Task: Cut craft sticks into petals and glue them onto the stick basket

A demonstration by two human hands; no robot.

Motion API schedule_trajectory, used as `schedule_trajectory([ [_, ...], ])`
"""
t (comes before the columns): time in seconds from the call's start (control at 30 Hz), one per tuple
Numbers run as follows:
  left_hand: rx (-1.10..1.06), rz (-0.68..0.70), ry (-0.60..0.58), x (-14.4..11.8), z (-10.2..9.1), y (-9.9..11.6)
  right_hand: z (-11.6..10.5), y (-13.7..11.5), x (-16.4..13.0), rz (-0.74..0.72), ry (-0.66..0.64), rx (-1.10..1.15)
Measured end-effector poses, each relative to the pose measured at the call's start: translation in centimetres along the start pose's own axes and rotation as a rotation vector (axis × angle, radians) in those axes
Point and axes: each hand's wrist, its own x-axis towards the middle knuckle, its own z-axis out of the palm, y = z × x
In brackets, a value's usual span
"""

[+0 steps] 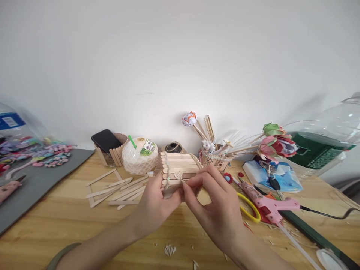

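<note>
Stick box [180,165], centre of bench [67,217]: left hand [157,206] clamped beneath it; right hand [216,206] pinching petal ornament [179,175] against its near face. Step judged: fixing decoration; next calls for steady pressure.

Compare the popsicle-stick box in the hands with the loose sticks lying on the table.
The pale wooden popsicle-stick box is glued into stacked rows and held up by the left hand and right hand; the loose flat wooden sticks lie scattered, single, on the wooden table. Both are the same pale wood.

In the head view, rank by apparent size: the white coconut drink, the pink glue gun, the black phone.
1. White coconut drink and pink glue gun: look alike in extent, so unranked.
2. Black phone: smallest, partly hidden and farther back.
</note>
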Motion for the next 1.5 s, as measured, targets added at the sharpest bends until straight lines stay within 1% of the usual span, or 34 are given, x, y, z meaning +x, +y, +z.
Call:
schedule_trajectory([
  [0.1, -0.007, 0.003, 0.005, -0.2, 0.0, -0.1, -0.1, 0.0, 0.0, -0.009, -0.003, 0.015],
  [0.27, -0.030, 0.011, -0.020, -0.2, 0.0, 0.2, -0.3, -0.3, 0.1, -0.030, -0.019, 0.031],
  [0.4, -0.045, -0.004, -0.001, 0.0, 0.0, 0.7, -0.8, -0.1, 0.1, -0.071, -0.031, 0.083],
  [0.47, -0.056, -0.005, 0.011, 0.0, 0.0, 0.8, -1.1, 0.2, 0.0, -0.127, -0.007, 0.075],
  [0.6, -0.095, -0.006, 0.029, -0.4, 0.0, 0.9, -1.3, 1.1, -0.1, -0.328, 0.039, -0.013],
  [0.67, -0.113, -0.021, 0.042, -0.6, 0.1, 1.0, -1.4, 1.4, 0.0, -0.404, 0.067, -0.050],
  [0.73, -0.122, -0.029, 0.045, -0.8, 0.1, 1.0, -1.4, 1.5, 0.1, -0.450, 0.080, -0.071],
  [0.83, -0.125, -0.033, 0.040, -1.0, 0.1, 1.2, -1.5, 1.5, 0.2, -0.494, 0.060, -0.073],
  [1.0, -0.152, -0.027, 0.033, -1.0, 0.1, 1.3, -1.4, 1.6, 0.4, -0.521, 0.056, -0.054],
  [1.27, -0.148, -0.044, 0.027, -1.1, 0.2, 1.5, -1.5, 1.7, 0.4, -0.520, 0.025, -0.042],
  [1.4, -0.151, -0.057, 0.020, -1.1, 0.1, 1.5, -1.6, 1.5, 0.1, -0.512, 0.051, -0.066],
  [1.5, -0.157, -0.072, 0.024, -1.1, 0.1, 1.5, -1.3, 1.6, -0.2, -0.467, 0.082, -0.073],
])
